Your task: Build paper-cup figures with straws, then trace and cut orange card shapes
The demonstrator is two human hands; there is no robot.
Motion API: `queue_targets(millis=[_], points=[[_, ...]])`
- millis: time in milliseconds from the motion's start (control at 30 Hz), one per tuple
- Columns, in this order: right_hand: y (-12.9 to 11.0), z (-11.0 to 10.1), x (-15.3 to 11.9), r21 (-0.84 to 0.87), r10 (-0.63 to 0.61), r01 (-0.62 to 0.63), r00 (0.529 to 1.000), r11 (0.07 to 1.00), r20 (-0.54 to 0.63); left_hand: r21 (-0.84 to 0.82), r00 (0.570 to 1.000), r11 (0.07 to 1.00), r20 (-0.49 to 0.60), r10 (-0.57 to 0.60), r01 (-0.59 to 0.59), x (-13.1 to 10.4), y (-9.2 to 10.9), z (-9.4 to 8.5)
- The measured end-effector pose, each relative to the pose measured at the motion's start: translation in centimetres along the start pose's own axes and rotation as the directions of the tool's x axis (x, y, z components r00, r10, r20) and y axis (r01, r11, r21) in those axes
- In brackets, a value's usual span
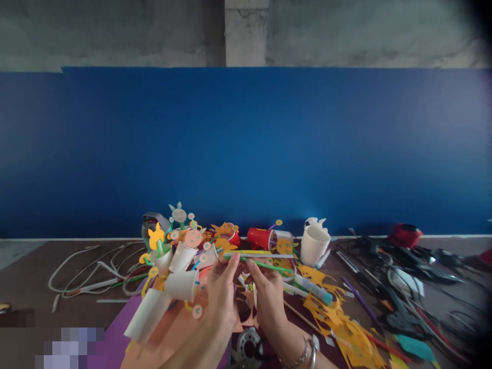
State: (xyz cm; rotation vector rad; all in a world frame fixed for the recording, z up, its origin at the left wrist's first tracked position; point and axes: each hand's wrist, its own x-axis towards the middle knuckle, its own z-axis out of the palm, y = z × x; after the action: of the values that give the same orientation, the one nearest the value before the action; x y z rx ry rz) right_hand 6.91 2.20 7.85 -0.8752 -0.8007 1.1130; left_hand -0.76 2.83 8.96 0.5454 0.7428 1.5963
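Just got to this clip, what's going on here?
A person holds a thin green stick up between the left hand and the right hand, pinched at the fingertips. Around them on the table lie white paper cups, some tipped over, with paper faces on stems, red cups and cut yellow-orange paper.

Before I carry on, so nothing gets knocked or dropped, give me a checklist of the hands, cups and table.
1. Left hand and right hand at the green strip: ok.
2. Fingertip grip firm: cannot tell, too small.
3. White mug at the back upright: ok.
4. Nearest white paper cup upright: not ok, on its side.
5. Table free of orange scraps: not ok, scattered at right.
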Motion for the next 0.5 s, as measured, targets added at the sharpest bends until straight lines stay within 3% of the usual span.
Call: queue_targets(millis=[133,367,500], points=[[0.09,-0.07,0.05,-0.015,-0.014,0.014,1.0,1.0,0.016,-0.01,1.0,1.0,0.021,-0.019,0.019,0.1,-0.13,-0.15],[-0.32,-0.11,-0.06,0.121,0.019,-0.018,1.0,0.992,-0.007,-0.026,0.998,0.998,0.037,-0.053,0.054,-0.41,0.04,0.34],[-0.59,-0.15,0.18,0.079,-0.024,0.02,0.998,0.997,0.053,-0.061,0.998,0.996,0.034,-0.056,0.058,-0.45,0.14,0.3]])
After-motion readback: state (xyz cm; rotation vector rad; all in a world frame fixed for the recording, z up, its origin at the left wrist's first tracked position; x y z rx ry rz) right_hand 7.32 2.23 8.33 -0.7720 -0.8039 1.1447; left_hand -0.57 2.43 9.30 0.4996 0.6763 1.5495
